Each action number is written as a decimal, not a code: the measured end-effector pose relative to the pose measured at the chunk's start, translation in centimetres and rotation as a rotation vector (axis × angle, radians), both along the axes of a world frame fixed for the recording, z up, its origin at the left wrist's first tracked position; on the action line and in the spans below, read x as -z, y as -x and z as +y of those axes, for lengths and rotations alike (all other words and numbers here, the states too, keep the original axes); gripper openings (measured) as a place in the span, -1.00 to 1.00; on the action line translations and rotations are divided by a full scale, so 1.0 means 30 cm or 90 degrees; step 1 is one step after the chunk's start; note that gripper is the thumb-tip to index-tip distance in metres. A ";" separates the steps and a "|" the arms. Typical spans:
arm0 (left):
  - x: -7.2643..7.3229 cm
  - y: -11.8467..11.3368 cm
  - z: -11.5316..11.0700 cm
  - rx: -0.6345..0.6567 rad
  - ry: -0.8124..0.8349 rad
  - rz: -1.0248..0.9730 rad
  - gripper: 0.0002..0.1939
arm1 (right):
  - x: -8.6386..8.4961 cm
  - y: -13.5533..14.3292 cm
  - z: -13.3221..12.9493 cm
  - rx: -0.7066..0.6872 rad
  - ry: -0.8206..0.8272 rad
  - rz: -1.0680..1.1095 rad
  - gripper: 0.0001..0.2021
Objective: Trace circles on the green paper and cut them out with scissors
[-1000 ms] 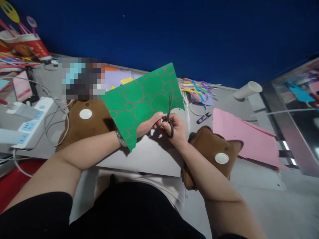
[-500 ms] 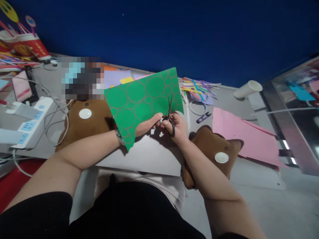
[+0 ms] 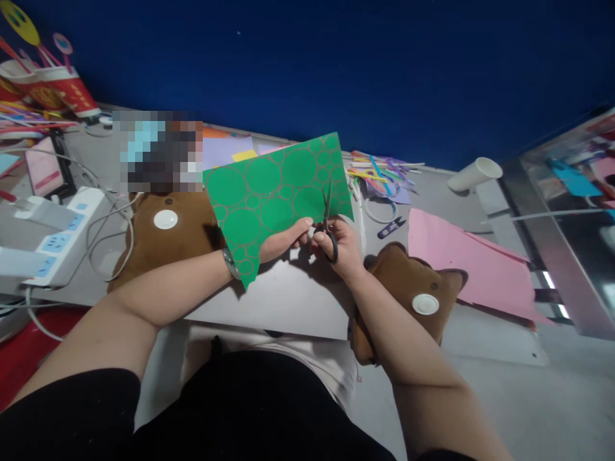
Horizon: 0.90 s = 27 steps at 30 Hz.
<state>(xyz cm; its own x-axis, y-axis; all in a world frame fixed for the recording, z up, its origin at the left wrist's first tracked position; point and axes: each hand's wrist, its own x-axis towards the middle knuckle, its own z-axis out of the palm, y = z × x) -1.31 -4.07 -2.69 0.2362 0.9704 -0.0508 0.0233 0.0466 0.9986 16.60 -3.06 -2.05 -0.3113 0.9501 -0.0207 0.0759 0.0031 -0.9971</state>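
Note:
A sheet of green paper (image 3: 262,186), marked all over with outlined circles of several sizes, is held up above the table. My left hand (image 3: 288,240) is closed on its lower edge, thumb on top and the other fingers behind the sheet. In my right hand (image 3: 343,246) is a pair of scissors (image 3: 328,208) with black handles. Their blades point upward and stand slightly apart over the right part of the sheet. My two hands almost meet at the paper's lower edge, where small details are hard to make out.
Brown cushions (image 3: 413,282) lie at both sides. Pink paper (image 3: 466,262) and a white paper tube (image 3: 475,175) are at the right, thread snips (image 3: 391,228) nearer the middle. A power strip (image 3: 60,240) with cables stands at the left. Colourful strips (image 3: 384,171) lie along the blue wall.
The scissor blades look slightly wider apart than before. Both hands and the green paper stay in nearly the same place; the whole view has shifted a little.

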 end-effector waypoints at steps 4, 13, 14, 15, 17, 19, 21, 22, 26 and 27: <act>-0.005 -0.001 -0.003 -0.008 -0.001 0.010 -0.34 | 0.001 -0.001 0.000 -0.004 -0.004 -0.010 -0.31; -0.010 -0.001 -0.003 -0.008 -0.004 0.020 -0.34 | 0.000 -0.006 0.002 -0.002 -0.007 -0.013 -0.31; -0.012 -0.001 -0.003 -0.006 0.000 0.019 -0.34 | -0.001 -0.006 0.002 0.000 -0.006 -0.009 -0.31; -0.015 -0.001 -0.003 -0.004 0.003 0.016 -0.33 | -0.002 -0.005 0.003 0.001 -0.004 -0.006 -0.31; -0.020 0.000 -0.002 0.003 0.007 0.008 -0.32 | -0.001 -0.006 0.004 0.000 -0.005 -0.003 -0.31; -0.025 0.002 0.000 0.009 0.008 0.001 -0.32 | 0.002 -0.008 0.006 -0.003 -0.009 -0.005 -0.31; -0.027 0.006 0.002 0.018 0.008 -0.002 -0.34 | 0.007 -0.011 0.008 -0.003 -0.014 -0.012 -0.31; -0.028 0.008 0.002 0.021 0.010 -0.001 -0.34 | 0.010 -0.013 0.009 -0.003 -0.015 -0.016 -0.31; -0.024 0.018 0.002 0.025 0.006 0.002 -0.39 | 0.009 -0.015 0.011 -0.005 -0.014 -0.020 -0.31; -0.024 0.021 0.001 0.025 0.000 0.004 -0.40 | 0.006 -0.015 0.011 -0.009 -0.012 -0.018 -0.31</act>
<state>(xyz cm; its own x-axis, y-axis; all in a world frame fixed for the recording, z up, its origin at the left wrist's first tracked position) -1.93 -4.03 -1.98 0.2740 0.9603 -0.0519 0.0314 0.0450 0.9985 17.04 -2.73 -2.24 -0.3235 0.9461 -0.0122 0.1039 0.0227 -0.9943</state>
